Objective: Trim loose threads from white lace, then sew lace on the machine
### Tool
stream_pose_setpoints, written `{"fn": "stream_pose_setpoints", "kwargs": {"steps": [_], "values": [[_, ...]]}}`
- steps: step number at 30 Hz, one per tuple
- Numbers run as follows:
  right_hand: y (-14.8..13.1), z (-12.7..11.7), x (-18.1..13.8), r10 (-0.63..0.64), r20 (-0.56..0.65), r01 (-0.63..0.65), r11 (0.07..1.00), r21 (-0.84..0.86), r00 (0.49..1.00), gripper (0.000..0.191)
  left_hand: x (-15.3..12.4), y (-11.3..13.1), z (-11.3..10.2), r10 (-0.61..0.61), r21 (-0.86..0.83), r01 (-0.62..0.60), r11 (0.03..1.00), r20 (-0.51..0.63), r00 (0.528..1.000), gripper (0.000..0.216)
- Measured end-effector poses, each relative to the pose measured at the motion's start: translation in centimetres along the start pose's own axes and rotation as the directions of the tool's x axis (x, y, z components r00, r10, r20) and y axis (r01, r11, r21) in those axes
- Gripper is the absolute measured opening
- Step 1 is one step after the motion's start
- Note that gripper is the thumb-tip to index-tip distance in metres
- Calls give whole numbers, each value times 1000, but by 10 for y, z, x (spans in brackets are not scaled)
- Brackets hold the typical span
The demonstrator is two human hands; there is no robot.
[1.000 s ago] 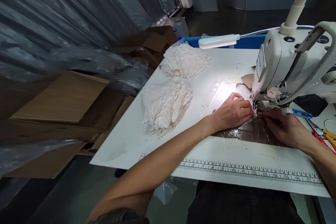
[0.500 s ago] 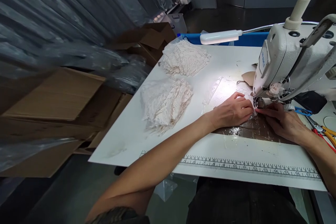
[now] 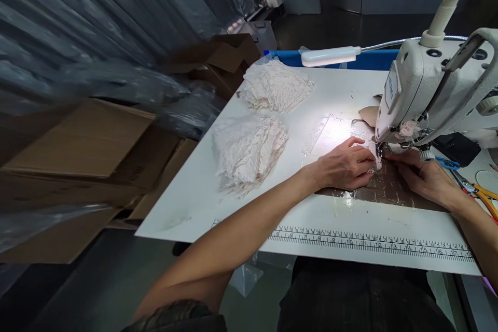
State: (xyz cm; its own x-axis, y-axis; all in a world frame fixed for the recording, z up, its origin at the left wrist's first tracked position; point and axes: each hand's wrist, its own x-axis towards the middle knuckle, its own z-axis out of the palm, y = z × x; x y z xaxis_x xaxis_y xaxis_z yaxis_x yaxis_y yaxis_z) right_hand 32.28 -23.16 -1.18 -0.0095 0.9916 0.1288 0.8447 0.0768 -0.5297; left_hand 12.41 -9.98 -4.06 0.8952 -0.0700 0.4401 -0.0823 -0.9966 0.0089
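Note:
A white sewing machine stands at the right of a white table. My left hand lies beside the needle with its fingers pressed down on a small piece of white lace. From the right, my right hand pinches the same lace just under the presser foot. More of the lace strip trails off behind the needle under the lamp's glare. Both hands rest on a brown taped patch of the table.
Two heaps of white lace pieces lie on the table's left half. A ruler strip runs along the near edge. Scissors and pliers lie at the far right. Cardboard boxes and plastic sheeting stand left of the table.
Both hands have crept a little farther from me toward the needle with the lace. Otherwise only the view has shifted slightly.

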Motion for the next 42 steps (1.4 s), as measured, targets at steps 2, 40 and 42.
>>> {"fn": "stream_pose_setpoints", "kwargs": {"steps": [2, 40, 42], "values": [[-1, 2, 0, 2, -13, -2, 1000, -11, 1000, 38, 0, 0, 0, -5, -6, 5, 1000, -11, 1000, 24], [-8, -10, -2, -109, 163, 126, 987, -96, 981, 35, 4, -3, -22, -64, -314, 111, 943, 158, 985, 25], [-9, -8, -1, -78, 108, 96, 981, -171, 991, 37, 2, -4, -18, -78, -334, 126, 934, 155, 985, 33]]}}
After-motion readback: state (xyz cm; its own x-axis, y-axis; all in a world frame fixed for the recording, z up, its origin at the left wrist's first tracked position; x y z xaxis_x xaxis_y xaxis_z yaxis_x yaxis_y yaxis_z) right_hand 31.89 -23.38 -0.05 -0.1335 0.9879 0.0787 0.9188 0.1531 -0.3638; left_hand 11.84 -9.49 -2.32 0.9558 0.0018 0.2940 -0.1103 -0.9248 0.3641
